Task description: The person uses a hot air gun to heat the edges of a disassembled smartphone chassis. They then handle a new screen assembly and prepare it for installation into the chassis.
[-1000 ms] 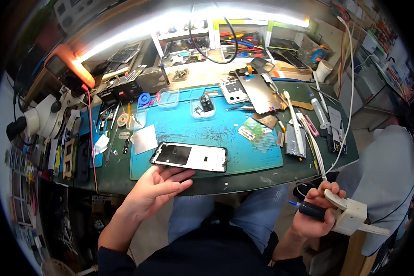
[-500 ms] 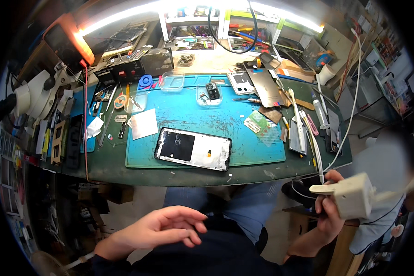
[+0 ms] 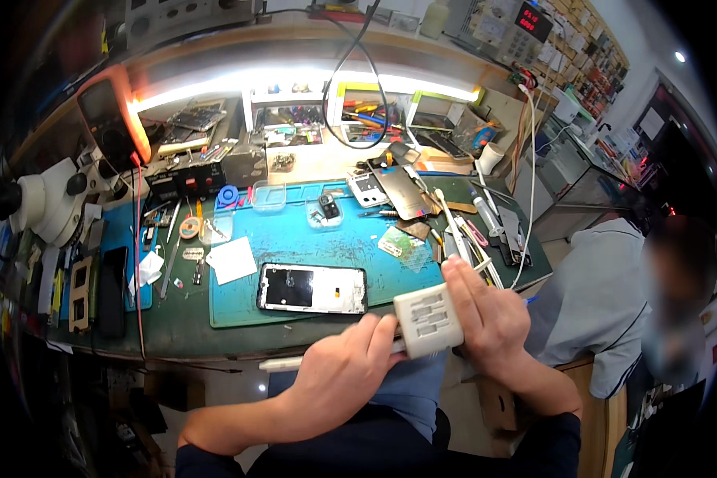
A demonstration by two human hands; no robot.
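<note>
Left of centre on the bench (image 3: 175,342), an opened phone housing (image 3: 324,299) lay flat on the blue mat (image 3: 235,307), likely to leave its inside easily reached. Nearer you, your left hand (image 3: 338,373) was curled around the pale bar (image 3: 283,364) of an off-white slotted plastic device (image 3: 429,320). To the right, your right hand (image 3: 494,323) gripped its body, fingers straight along the side, thumb hidden, presumably to steady it against the left hand's hold.
</note>
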